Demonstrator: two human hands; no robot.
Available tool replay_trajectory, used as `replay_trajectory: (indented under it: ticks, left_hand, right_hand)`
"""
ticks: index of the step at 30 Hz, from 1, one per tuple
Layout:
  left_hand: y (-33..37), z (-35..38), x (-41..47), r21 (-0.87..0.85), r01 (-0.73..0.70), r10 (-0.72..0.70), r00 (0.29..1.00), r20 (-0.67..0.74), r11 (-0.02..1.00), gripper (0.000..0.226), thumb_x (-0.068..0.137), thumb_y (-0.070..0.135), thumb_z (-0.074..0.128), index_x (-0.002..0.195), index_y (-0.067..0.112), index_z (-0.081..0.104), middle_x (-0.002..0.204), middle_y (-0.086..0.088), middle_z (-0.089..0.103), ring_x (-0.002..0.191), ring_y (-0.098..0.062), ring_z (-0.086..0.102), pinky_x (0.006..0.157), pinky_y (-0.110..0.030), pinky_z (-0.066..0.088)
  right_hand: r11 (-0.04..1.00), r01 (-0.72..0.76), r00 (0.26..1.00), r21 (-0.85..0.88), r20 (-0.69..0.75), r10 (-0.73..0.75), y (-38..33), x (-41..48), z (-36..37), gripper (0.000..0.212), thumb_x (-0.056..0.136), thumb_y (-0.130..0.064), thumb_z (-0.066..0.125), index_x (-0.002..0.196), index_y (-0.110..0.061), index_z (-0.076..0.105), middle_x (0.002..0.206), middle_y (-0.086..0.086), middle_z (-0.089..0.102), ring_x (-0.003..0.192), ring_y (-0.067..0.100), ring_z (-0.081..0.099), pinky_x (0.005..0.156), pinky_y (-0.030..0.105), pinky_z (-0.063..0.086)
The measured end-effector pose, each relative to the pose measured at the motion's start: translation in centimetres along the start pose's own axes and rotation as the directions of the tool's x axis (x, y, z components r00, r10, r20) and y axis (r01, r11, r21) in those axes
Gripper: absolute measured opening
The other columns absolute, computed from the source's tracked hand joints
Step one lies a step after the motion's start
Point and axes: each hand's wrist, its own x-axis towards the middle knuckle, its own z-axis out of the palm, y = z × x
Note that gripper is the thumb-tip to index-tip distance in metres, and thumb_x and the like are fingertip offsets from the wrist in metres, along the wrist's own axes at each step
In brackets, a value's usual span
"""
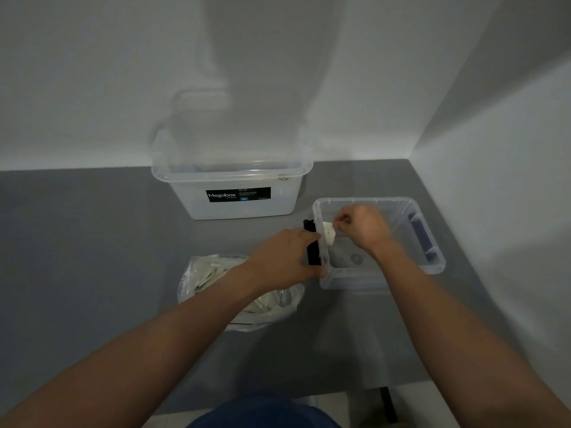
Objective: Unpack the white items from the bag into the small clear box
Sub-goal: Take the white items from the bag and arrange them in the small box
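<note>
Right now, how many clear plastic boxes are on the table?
2: the large labelled box at the back by the wall; the small box nearer, to its right.

Grey table (92,242), three items by my count: small clear box (349,281) at my right hand (364,227) grip; plastic bag (197,279) nearer, leftward; Megabox storage box (278,205) beyond.
</note>
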Motion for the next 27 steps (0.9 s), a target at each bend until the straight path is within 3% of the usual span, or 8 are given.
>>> replay_trajectory:
  ticks: [7,10,12,15,18,21,24,27]
  left_hand:
    - [-4.1,-3.2,-5.9,-0.006,0.004,-0.005,0.975,-0.222,1.0,0.035,0.087,0.04,0.07,0.119,0.027,0.066,0.107,0.012,0.064,0.087,-0.003,0.06,0.078,-0.021,0.05]
    - [-7.2,-3.3,-8.6,0.016,0.033,-0.028,0.961,-0.275,0.999,0.02,0.085,0.031,0.073,0.105,0.026,0.069,0.092,0.012,0.065,0.075,-0.004,0.062,0.073,-0.028,0.053]
    - [-9.2,-2.6,-10.2,0.047,0.055,-0.041,0.963,-0.266,0.997,0.016,0.087,0.03,0.073,0.102,0.025,0.07,0.091,0.01,0.066,0.074,-0.007,0.062,0.071,-0.033,0.054]
    - [-11.5,-1.0,-11.7,0.236,0.031,0.023,0.975,-0.223,0.971,0.012,0.089,0.034,0.068,0.097,0.028,0.074,0.092,0.008,0.069,0.083,-0.019,0.061,0.068,-0.037,0.054]
    - [-12.7,-0.1,-11.7,0.436,0.007,0.061,0.988,-0.143,0.9,0.021,0.084,0.039,0.062,0.098,0.032,0.076,0.097,0.008,0.07,0.09,-0.026,0.057,0.073,-0.037,0.047]
    - [-13.3,0.3,-11.6,0.532,-0.011,0.033,0.999,-0.032,0.847,0.041,0.077,0.051,0.068,0.113,0.031,0.07,0.113,0.008,0.064,0.107,-0.024,0.051,0.085,-0.036,0.038]
    - [-13.7,0.9,-11.6,0.57,-0.048,0.076,0.997,-0.024,0.82,0.061,0.069,0.062,0.07,0.119,0.028,0.065,0.116,0.004,0.062,0.11,-0.025,0.05,0.088,-0.037,0.038]
    - [-13.8,1.3,-11.3,0.581,-0.088,0.14,0.989,-0.044,0.809,0.056,0.07,0.061,0.069,0.116,0.03,0.066,0.112,0.006,0.063,0.108,-0.024,0.052,0.088,-0.035,0.039]
  right_hand:
    - [0.934,-0.006,0.955,0.357,-0.274,0.111,-2.6,-5.5,-3.7,0.012,0.088,-0.029,0.077,0.097,-0.02,0.077,0.085,-0.012,0.071,0.08,0.001,0.065,0.075,0.018,0.051]
    - [0.87,0.113,0.917,0.481,-0.388,0.096,-6.6,-9.4,-3.6,0.006,0.088,-0.028,0.078,0.091,-0.024,0.075,0.08,-0.018,0.071,0.075,-0.002,0.066,0.07,0.011,0.05]
    - [0.824,0.182,0.918,0.536,-0.394,0.054,-9.8,-11.9,-2.4,0.005,0.089,-0.023,0.078,0.092,-0.021,0.076,0.081,-0.017,0.072,0.075,0.001,0.068,0.071,0.011,0.051]
    - [0.796,0.159,0.978,0.584,-0.204,-0.046,-13.8,-14.3,1.0,0.007,0.09,-0.02,0.076,0.096,-0.019,0.078,0.083,-0.012,0.075,0.079,0.005,0.072,0.078,0.022,0.057]
    - [0.951,0.134,0.988,0.279,0.031,-0.149,-15.5,-14.5,5.8,0.011,0.092,-0.026,0.07,0.097,-0.021,0.079,0.091,-0.006,0.077,0.086,0.012,0.072,0.081,0.035,0.058]
    - [0.992,0.039,0.995,-0.117,0.094,-0.028,-15.5,-14.2,9.1,0.02,0.091,-0.035,0.063,0.101,-0.023,0.074,0.1,0.001,0.075,0.096,0.031,0.068,0.079,0.039,0.055]
    - [0.98,-0.034,0.995,-0.194,0.084,0.051,-15.6,-14.0,10.5,0.027,0.084,-0.046,0.068,0.102,-0.026,0.072,0.101,0.001,0.072,0.096,0.033,0.067,0.074,0.037,0.05]
    - [0.977,-0.042,0.998,-0.21,0.034,0.05,-16.1,-14.0,11.0,0.021,0.082,-0.038,0.072,0.097,-0.025,0.074,0.098,0.002,0.072,0.094,0.031,0.069,0.07,0.033,0.049]
